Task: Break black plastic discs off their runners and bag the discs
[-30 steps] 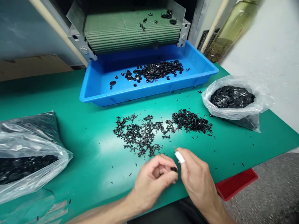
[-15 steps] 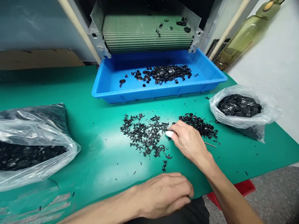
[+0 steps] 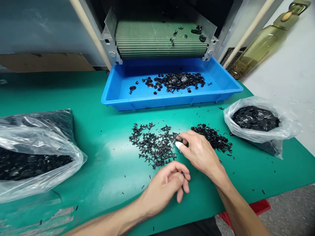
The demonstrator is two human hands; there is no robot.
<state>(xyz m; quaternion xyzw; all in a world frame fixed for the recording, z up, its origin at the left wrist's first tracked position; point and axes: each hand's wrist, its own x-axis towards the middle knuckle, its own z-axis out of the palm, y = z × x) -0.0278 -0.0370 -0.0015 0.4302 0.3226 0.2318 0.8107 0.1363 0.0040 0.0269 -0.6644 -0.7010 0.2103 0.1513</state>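
My left hand is over the front of the table, fingers curled, with a small black plastic part just showing at the thumb and fingertip. My right hand reaches to the right edge of a loose pile of black branched plastic pieces. Its thumb wears a white fingertip cover, and thumb and forefinger are bent toward each other; what lies between them is mostly hidden. Just beyond that hand is a second pile of small black parts.
A blue tray with black discs and bits sits under a green conveyor belt. Clear plastic bags of black parts stand left and right. A green bottle leans at the back right. Stray slivers dot the green table.
My left hand has risen from the table's front edge toward the branched pieces and turned, its thumb now showing. The thin metal rod under my right hand is largely out of sight. The view has shifted slightly.
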